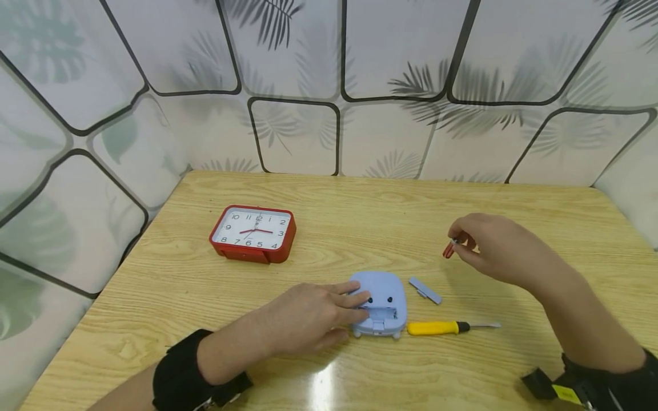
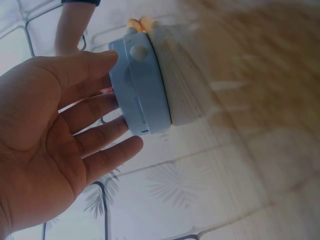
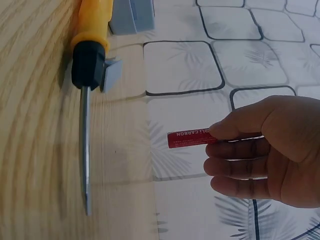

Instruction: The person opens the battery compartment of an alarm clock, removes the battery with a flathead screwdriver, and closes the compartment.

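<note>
A light blue square device (image 1: pixel 378 285) lies on the table, two small dark knobs and an uncovered battery compartment (image 1: pixel 382 314) on its upper side. My left hand (image 1: pixel 308 314) rests its spread, straight fingers on the device's left part; in the left wrist view the fingertips meet the edge of the blue casing (image 2: pixel 145 85). Over the table on the right, my right hand (image 1: pixel 493 251) pinches a red battery (image 3: pixel 190 137) between thumb and fingers, with one end sticking out. Beside the device lies a light blue battery cover (image 1: pixel 425 290).
A yellow-handled screwdriver (image 1: pixel 437 327) lies right of the device, its blade pointing right. Farther back on the left stands a red alarm clock (image 1: pixel 253 233), tilted with its dial upward. A leaf-patterned wall covering (image 1: pixel 298 137) rises behind the wooden table (image 1: pixel 349 222).
</note>
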### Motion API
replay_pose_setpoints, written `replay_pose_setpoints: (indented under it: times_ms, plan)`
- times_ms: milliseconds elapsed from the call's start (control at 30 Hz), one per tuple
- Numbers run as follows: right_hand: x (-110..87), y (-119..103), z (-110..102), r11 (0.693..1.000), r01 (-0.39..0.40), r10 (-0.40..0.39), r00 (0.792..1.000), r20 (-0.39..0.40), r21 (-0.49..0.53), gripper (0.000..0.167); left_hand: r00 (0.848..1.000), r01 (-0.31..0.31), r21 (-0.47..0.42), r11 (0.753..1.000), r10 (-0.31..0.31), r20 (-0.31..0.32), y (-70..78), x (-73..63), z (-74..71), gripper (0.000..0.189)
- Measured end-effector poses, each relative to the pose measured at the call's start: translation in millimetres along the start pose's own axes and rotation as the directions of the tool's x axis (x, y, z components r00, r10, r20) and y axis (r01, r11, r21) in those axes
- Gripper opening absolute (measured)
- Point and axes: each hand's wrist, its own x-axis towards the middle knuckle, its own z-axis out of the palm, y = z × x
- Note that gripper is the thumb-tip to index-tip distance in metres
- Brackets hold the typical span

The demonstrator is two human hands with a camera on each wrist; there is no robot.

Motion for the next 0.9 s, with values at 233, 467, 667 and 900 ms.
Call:
replay_pose_setpoints:
  times_ms: [233,467,667,900]
  plan:
    - [2.8,17.3,4.1,0.996,-0.085,0.084,0.992,0.099,0.002,0.011,1.0,0.002,-0.002,1.0,-0.002,0.001,0.2,0.4,0.7,0.045]
    - [2.2,22.1,5.6,0.99,-0.138,0.142,0.98,0.142,-0.034,0.01,1.0,-0.002,0.013,1.0,0.002,-0.007,0.2,0.8,0.8,0.045]
    - [1.2,23.1,5.5,0.985,-0.168,0.172,0.967,0.187,-0.035,0.005,1.0,0.001,0.014,1.0,-0.001,-0.003,0.2,0.2,0.7,0.045]
    - [1.4,23.4,5.4,0.984,-0.175,0.179,0.965,0.191,-0.036,0.008,1.0,0.006,0.016,1.0,-0.006,-0.004,0.4,-0.5,1.0,0.045]
